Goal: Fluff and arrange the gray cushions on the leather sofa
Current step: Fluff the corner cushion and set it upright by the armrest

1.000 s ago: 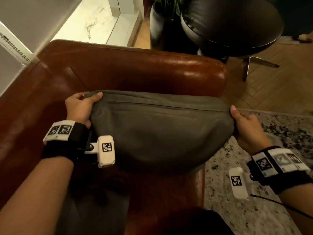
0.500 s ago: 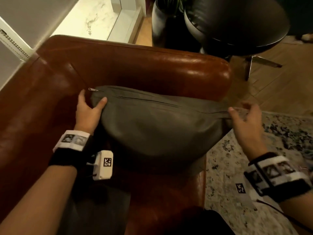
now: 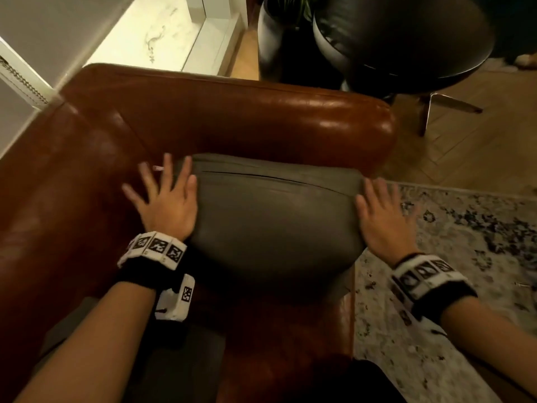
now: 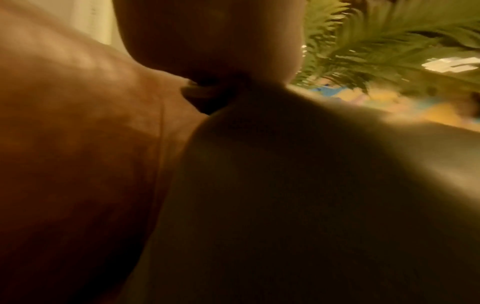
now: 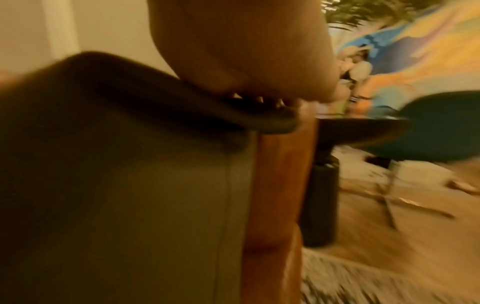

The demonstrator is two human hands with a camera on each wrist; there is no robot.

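Gray fabric fills the middle of the head view: the gray cushion (image 3: 276,216) stands against the back corner of the leather sofa (image 3: 220,117), leaning on its backrest with the zip seam running along the top edge. Its long axis runs side to side, and it lies squarely between the two hands, so neither is nearer. The left hand (image 3: 165,202) lies flat at the cushion's left end with its fingers spread and straight, thumb edge against the fabric and the other fingers reaching over the sofa leather. The right hand (image 3: 383,219) is likewise flat and released at the right end, near the sofa's front right edge, palm toward the cushion; neither hand grasps anything. The wrist views are blurred and show only fabric close against each palm.

Judging from this, the coming move is an inward press or pat from both ends to plump the filling. Nothing stands between hands and cushion. Beyond the sofa's right edge lies a patterned rug (image 3: 465,257), and behind the backrest stand a round dark table (image 3: 406,48) and a potted plant (image 3: 279,39), well apart.
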